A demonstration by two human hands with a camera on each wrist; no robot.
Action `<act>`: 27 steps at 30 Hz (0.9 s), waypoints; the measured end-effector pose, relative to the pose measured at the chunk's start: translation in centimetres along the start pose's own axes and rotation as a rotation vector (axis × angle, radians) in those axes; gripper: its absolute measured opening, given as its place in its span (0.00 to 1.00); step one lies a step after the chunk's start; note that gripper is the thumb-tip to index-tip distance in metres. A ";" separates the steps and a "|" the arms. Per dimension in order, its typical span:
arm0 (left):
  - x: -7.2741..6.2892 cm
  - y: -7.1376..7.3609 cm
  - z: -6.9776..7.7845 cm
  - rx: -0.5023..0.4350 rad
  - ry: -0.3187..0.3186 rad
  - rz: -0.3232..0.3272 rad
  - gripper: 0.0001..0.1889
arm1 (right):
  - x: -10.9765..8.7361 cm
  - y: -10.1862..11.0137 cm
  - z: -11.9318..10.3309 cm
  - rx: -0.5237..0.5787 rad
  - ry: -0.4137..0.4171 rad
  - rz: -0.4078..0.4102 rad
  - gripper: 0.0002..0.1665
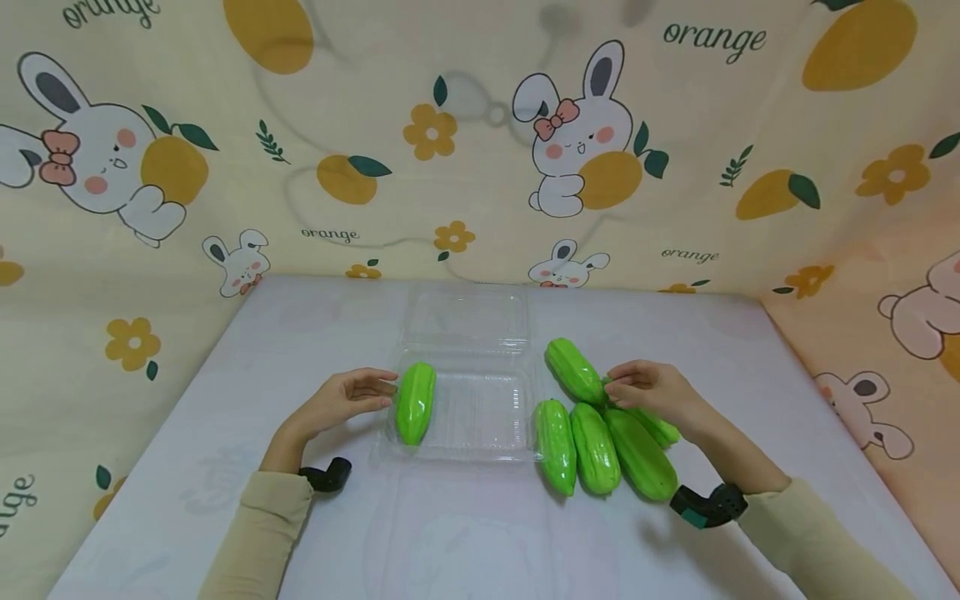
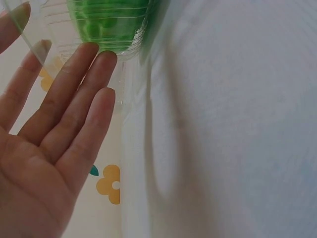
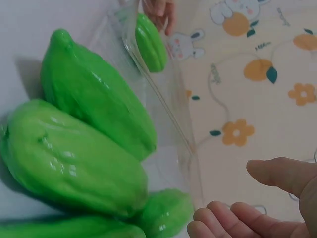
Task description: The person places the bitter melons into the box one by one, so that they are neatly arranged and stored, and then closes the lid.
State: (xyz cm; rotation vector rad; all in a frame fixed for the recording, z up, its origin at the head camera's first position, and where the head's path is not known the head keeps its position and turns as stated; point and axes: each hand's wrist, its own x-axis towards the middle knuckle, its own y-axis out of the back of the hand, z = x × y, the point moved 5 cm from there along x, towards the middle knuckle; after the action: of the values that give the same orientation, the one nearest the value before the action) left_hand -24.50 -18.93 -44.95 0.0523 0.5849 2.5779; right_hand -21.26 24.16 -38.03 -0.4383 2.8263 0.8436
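Note:
A clear plastic clamshell box (image 1: 483, 417) lies with its lid (image 1: 465, 321) folded back. Along its left side sits one glossy green, ridged, papaya-like fruit (image 1: 416, 404). Beside that wall is my left hand (image 1: 347, 396), its palm bare and fingers loosely extended; in the left wrist view the fingertips (image 2: 106, 59) are at the clear wall, touching or just short of it. My right hand (image 1: 651, 392) hovers over the back of a group of similar green fruits (image 1: 639, 454). The right wrist view shows its thumb (image 3: 277, 171) apart from the fingers, nothing between them. One fruit is partly hidden under this hand.
The group right of the box holds several fruits; the nearest one (image 1: 557, 446) lies against or very close to the box's right wall. A white cloth (image 1: 465, 533) covers the table. Patterned curtains (image 1: 480, 167) rise behind and at both sides.

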 end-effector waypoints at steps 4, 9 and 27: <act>0.1 -0.1 -0.1 0.008 0.006 0.001 0.25 | -0.1 0.8 0.5 -0.004 0.000 0.014 0.31; 0.1 -0.1 0.1 0.007 0.005 -0.004 0.25 | -0.3 1.9 0.9 -0.051 0.010 0.039 0.30; 0.0 0.0 0.2 -0.018 0.002 -0.007 0.25 | 0.2 4.2 3.4 -0.115 -0.034 0.056 0.34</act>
State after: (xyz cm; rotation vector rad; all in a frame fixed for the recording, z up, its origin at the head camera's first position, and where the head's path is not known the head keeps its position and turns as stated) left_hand -24.50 -18.82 -44.78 0.0420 0.5617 2.5768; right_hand -22.54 29.33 -38.74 -0.3573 2.7802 1.0184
